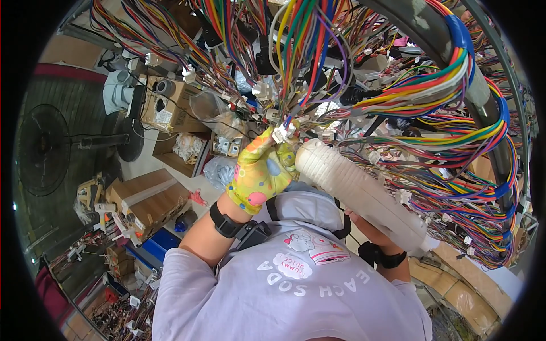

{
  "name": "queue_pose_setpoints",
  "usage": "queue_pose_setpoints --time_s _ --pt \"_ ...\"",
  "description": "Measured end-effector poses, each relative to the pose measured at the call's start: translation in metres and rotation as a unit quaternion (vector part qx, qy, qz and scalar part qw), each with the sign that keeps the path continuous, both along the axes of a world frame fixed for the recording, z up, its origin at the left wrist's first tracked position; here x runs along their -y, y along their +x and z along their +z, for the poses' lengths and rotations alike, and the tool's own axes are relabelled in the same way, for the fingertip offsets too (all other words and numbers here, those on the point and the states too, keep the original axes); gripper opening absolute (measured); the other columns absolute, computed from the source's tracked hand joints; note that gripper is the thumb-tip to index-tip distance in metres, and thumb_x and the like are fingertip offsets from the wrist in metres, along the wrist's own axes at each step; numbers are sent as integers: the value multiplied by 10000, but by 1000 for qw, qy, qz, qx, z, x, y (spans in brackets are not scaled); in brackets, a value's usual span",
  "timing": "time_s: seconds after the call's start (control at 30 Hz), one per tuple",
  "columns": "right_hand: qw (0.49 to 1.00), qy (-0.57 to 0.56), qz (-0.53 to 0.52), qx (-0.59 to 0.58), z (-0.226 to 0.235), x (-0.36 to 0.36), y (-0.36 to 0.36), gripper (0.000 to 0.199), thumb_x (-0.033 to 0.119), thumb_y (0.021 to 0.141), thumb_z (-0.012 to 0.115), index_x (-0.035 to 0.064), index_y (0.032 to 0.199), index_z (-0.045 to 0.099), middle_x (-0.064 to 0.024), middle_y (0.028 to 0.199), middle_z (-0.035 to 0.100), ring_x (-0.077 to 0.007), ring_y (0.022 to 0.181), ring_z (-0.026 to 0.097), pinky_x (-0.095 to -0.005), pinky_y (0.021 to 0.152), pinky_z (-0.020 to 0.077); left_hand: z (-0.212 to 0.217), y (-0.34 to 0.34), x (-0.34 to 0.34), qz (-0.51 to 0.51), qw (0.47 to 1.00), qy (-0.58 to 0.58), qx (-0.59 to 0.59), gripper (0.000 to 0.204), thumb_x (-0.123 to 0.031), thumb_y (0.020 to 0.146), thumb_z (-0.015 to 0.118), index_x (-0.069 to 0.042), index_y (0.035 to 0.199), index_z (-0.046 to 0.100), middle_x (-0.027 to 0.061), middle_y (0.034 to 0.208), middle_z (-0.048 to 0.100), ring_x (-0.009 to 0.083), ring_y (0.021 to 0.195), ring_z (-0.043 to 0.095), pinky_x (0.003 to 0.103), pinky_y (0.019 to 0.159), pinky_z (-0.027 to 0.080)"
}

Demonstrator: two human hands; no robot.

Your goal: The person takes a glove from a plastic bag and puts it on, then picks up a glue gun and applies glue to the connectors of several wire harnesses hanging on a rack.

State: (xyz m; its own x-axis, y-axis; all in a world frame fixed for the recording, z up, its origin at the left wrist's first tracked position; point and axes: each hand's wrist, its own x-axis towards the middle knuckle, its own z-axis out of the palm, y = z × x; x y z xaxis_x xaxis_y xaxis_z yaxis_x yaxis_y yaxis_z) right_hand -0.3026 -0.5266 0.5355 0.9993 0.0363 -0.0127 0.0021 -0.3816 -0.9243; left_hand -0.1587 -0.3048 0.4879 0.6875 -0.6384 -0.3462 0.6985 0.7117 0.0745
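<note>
My left hand (259,177), in a yellow-green glove with coloured dots, rises to the middle of the view. Its thumb and fingers close on a small white plug connector (282,134) at the end of some wires. Beside it, a patch of yellow-green glove (288,157) shows at the tip of a long off-white ribbed cylinder (361,190); which hand it belongs to is unclear. The cylinder covers most of my right hand (354,218). Only some bare skin shows at its lower edge, and the fingers are hidden. Both wrists wear black straps.
Thick bundles of coloured wires (421,94) hang from a dark curved pipe (488,108) above and to the right. Cardboard boxes (149,199) stand on the left, near a blue bin (156,248). A standing fan (48,149) is farther left. Clear plastic bags (219,172) lie beyond my left forearm.
</note>
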Motion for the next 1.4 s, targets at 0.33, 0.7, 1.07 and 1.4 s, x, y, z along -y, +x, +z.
queue_pose_setpoints --time_s 0.33,0.7,1.07,1.4 --pt "987 130 -80 -59 -2 -4 -1 389 -7 778 645 -33 1149 531 -73 819 630 -155 755 604 -283 700 484 -8 2 -2 -32 998 -52 1 433 -284 856 565 -45 1215 531 139 1108 610 255 952 604 439 898 461" --pt "990 119 -48 -61 5 -1 5 316 -25 779 629 -25 1081 537 -73 818 615 -159 778 587 -285 736 462 8 2 1 -20 998 -62 -4 426 -301 869 571 -26 1192 528 47 831 578 156 675 513 286 659 403" --pt "998 10 -31 -57 -5 10 -3 443 0 754 666 6 1175 526 -107 1023 612 -192 933 605 -315 811 491 0 4 1 -43 990 -135 18 380 -300 884 558 -52 1172 549 74 924 609 168 742 544 290 677 405" --pt "997 -66 -28 -20 6 14 -22 558 -25 784 620 22 1304 423 -163 1179 568 -278 1060 574 -396 854 501 -5 25 7 -44 996 8 78 344 -221 871 564 -92 1189 547 128 1199 563 216 964 583 307 760 446"
